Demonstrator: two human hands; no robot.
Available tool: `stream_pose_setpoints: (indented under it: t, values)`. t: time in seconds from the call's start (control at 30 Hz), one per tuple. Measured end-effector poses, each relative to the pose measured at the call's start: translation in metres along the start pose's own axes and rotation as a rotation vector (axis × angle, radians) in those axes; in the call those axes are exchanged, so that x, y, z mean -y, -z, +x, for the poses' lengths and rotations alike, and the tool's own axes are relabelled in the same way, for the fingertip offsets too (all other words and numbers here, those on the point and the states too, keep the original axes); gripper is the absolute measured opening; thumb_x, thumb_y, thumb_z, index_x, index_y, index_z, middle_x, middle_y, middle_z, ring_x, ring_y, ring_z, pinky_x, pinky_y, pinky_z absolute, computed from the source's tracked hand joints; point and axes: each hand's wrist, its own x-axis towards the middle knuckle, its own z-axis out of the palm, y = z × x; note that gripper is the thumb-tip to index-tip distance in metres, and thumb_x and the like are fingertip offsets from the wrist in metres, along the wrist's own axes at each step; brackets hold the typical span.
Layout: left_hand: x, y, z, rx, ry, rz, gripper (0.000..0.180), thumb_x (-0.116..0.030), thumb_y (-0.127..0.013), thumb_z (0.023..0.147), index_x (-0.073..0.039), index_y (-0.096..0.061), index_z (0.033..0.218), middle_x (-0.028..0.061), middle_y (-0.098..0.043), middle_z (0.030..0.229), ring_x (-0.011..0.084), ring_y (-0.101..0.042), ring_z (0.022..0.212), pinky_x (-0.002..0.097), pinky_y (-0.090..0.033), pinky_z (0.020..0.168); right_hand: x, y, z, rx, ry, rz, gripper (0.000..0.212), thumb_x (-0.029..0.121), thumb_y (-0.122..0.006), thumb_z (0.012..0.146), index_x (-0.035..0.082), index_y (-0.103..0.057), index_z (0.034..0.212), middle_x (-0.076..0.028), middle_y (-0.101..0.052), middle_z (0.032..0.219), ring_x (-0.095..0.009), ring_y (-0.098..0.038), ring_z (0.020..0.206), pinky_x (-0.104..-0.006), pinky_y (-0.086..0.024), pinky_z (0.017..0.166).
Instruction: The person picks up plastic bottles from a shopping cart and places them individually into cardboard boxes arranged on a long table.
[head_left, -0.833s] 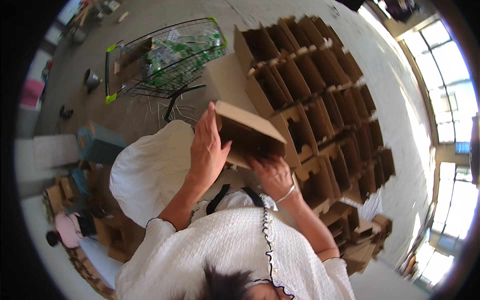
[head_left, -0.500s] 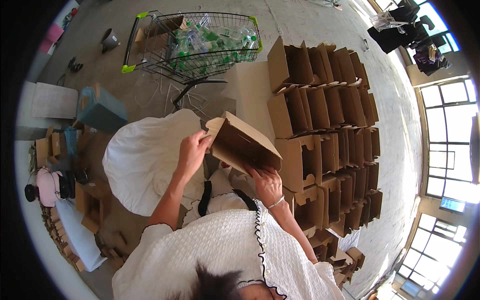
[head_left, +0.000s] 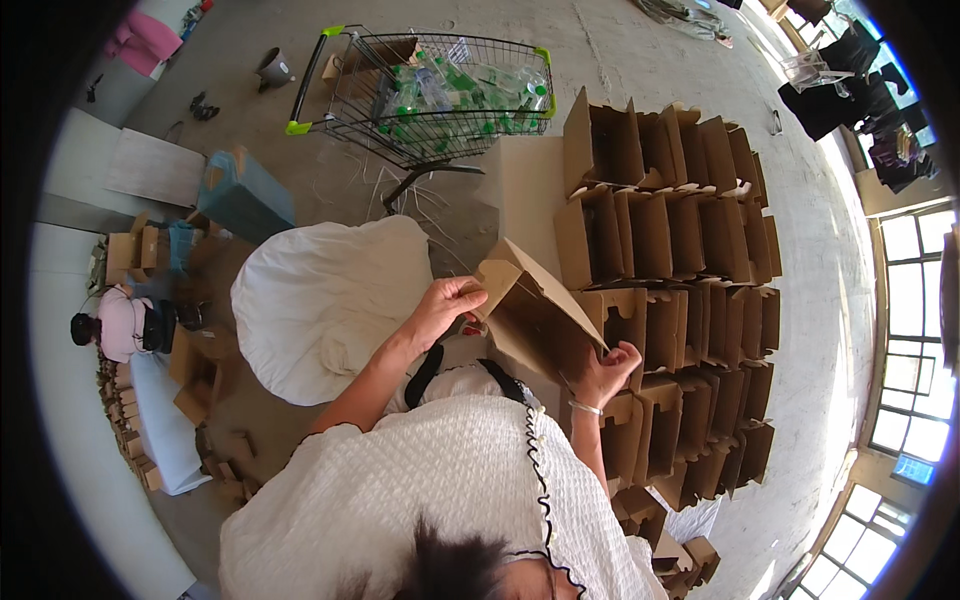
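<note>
Held up in front of the chest, between both hands: a flat-sided brown cardboard box (head_left: 535, 315), part folded, flap open. Left hand (head_left: 448, 305) closed on the upper left corner flap, fingers curled over the edge. Right hand (head_left: 605, 368), with a bracelet at the wrist, pinching the lower right edge from beneath. Long axis of the box slanting from upper left down to lower right, so each hand at one end, neither clearly nearer the middle. Just left of the arms, a large white sack (head_left: 320, 300) on the floor. Beyond the box and to the right, rows of standing folded boxes (head_left: 680, 260), close packed. Farther off, a wire shopping cart (head_left: 430, 90) full of clear bottles with green caps.
</note>
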Motion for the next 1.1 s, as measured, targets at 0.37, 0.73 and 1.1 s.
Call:
stream_pose_setpoints:
  t: [0.37, 0.73, 1.1]
  values:
    - [-0.01, 0.03, 0.061, 0.014, 0.146, -0.243, 0.016, -0.027, -0.063, 0.091, -0.011, -0.065, 0.094, -0.005, -0.064, 0.082, 0.005, -0.058, 0.073, 0.0213, -0.045, 0.067, 0.014, -0.002, 0.006, 0.453, -0.133, -0.078, 0.024, 0.027, -0.061, 0.093, 0.002, -0.063, 0.093, 0.002, -0.058, 0.073, -0.007, -0.048, 0.067, -0.0258, -0.04, 0.059]
    - [-0.062, 0.136, 0.324, 0.139, 0.185, -0.436, 0.034, -0.035, -0.059, 0.093, -0.008, -0.061, 0.115, 0.001, -0.064, 0.111, 0.0126, -0.058, 0.102, 0.0333, -0.043, 0.088, 0.053, -0.224, 0.079, 0.282, -0.408, 0.393, 0.015, 0.019, -0.067, 0.09, 0.005, -0.062, 0.088, 0.006, -0.057, 0.079, -0.004, -0.048, 0.073, -0.0217, -0.04, 0.063]
    - [-0.082, 0.176, 0.481, 0.297, 0.318, 0.034, 0.021, -0.022, -0.057, 0.094, -0.006, -0.063, 0.108, -0.001, -0.063, 0.094, 0.0062, -0.06, 0.078, 0.0208, -0.049, 0.068, 0.005, -0.323, 0.12, -0.079, -0.592, 0.346, 0.022, 0.013, -0.077, 0.079, 0.005, -0.066, 0.097, 0.0, -0.065, 0.088, -0.01, -0.058, 0.078, -0.0262, -0.046, 0.065]
